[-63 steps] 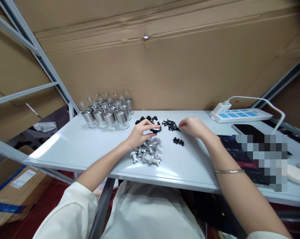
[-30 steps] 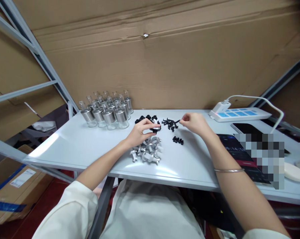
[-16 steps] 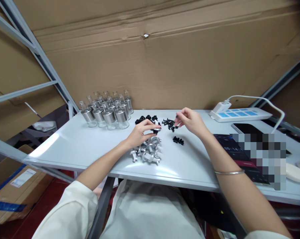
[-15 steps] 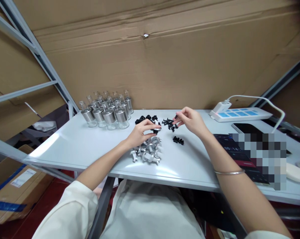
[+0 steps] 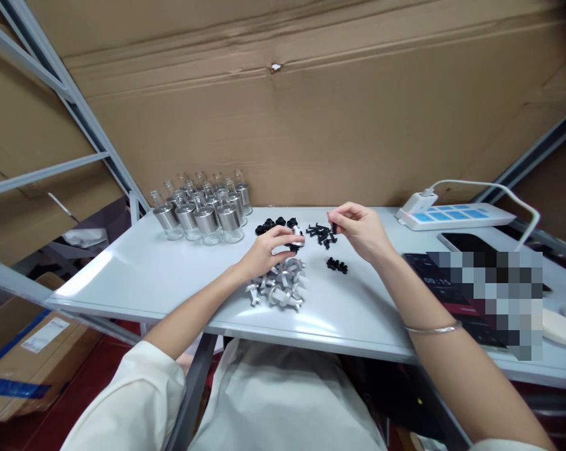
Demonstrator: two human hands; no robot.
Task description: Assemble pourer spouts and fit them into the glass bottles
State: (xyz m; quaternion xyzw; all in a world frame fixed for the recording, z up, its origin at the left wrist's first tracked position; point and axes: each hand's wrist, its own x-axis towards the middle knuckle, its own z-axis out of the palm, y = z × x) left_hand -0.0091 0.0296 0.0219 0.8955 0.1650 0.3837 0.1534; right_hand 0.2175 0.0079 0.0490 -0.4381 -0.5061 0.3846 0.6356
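Observation:
My left hand (image 5: 266, 250) is closed around a silver pourer top with a black stopper (image 5: 295, 248) below it, over the pile of silver pourer tops (image 5: 281, 293). Between the thumb and fingertips of my right hand (image 5: 360, 230) is a small black stick-like piece (image 5: 335, 227), held upright. Just left of that hand lies a heap of thin black pieces (image 5: 319, 234). A cluster of small black caps (image 5: 336, 265) sits nearer to me. Behind my left hand is a group of black ring-shaped stoppers (image 5: 267, 227), partly covered by my fingers.
Several glass bottles with metal sleeves (image 5: 206, 220) stand at the back left of the white table (image 5: 170, 282). On the right are a power strip (image 5: 456, 216) with a white cable, a phone (image 5: 428, 282) and a round white object (image 5: 562, 327). Cardboard (image 5: 311, 125) walls the back.
My right hand has lifted slightly from the heap of thin black pieces, its fingers now pinched on one. My left hand with the pourer top stays nearly still.

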